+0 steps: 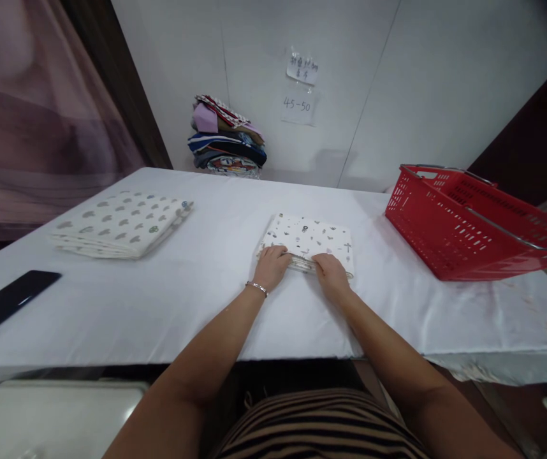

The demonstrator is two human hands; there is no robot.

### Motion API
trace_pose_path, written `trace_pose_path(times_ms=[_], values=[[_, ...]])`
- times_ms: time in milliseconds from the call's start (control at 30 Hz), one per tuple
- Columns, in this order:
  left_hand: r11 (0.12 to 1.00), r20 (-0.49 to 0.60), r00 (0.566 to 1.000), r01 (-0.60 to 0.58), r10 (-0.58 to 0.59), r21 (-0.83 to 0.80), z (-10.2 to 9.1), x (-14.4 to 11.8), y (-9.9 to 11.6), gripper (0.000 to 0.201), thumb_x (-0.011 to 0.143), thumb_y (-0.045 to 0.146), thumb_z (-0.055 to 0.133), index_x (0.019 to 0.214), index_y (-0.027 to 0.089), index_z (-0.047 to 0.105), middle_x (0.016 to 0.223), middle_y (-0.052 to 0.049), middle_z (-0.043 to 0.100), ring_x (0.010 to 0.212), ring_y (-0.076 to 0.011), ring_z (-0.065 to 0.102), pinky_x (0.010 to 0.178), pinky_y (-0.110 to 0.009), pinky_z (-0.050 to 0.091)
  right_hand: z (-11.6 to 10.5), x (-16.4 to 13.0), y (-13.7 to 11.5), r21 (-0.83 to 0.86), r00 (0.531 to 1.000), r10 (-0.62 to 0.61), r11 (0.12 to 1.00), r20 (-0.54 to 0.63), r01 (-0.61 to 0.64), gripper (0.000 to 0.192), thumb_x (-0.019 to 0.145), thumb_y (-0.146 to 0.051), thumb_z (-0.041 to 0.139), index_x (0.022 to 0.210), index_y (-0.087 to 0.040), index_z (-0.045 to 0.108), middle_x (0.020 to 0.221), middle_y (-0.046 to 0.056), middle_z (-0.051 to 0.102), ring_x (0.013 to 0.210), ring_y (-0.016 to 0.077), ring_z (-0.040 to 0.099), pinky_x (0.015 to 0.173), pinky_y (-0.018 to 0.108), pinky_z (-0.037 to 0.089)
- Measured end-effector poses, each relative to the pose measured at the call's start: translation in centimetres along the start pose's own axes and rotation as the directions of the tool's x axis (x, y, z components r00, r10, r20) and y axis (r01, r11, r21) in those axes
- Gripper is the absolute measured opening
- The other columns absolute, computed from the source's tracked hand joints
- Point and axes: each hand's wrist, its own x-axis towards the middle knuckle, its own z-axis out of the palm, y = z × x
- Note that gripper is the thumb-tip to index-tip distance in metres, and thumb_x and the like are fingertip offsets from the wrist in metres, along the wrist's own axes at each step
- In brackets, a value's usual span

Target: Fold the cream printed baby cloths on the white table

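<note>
- The layered near edge of a folded printed cloth (314,234) is gripped by the left hand (272,269) and the right hand (333,274), fingers curled nearly closed on it.
- A bracelet (257,289) is worn just behind the left hand.
- The folded printed cloth is laid mid-way across a white-covered table (197,306).
- At left, a larger grey-motif folded fabric (120,220) is placed, with a flat black slab (8,303) nearer.
- At right, a red plastic shopping basket (450,236) is set.
- On the far side, folded textiles (228,143) are stacked beside a "45-50" paper sign (298,107).

Middle cloth (312,237) on table (201,280), second cloth (123,221) to its left, basket (429,239) to its right, fabric stack (228,141) behind.
</note>
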Motion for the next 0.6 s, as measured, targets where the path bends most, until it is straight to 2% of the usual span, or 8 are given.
trace_pose_path(times_ms=[233,600], values=[[0.999,0.014,0.999,-0.04,0.04,-0.014,0.34,0.05,-0.15,0.017,0.086,0.014,0.047,0.086,0.02,0.063,0.104,-0.006,0.062,0.098,-0.019,0.053,0.086,-0.036,0.039,0.24,-0.03,0.07,-0.033,1.0,-0.015,0.999,0.026,0.016,0.023,0.09,-0.018,0.042,0.097,-0.019,0.063,0.098,0.007,0.064,0.091,0.0207,0.053,0.082,0.033,0.039],[0.999,0.002,0.999,-0.035,0.035,-0.037,0.27,0.23,-0.12,0.017,0.088,0.015,0.045,0.086,0.02,0.062,0.102,-0.005,0.063,0.098,-0.0185,0.054,0.088,-0.037,0.038,0.34,0.08,-0.17,-0.068,0.997,-0.004,0.998,0.077,0.009,0.022,0.091,-0.024,0.044,0.098,-0.019,0.064,0.099,0.006,0.063,0.092,0.0203,0.052,0.082,0.032,0.037]])
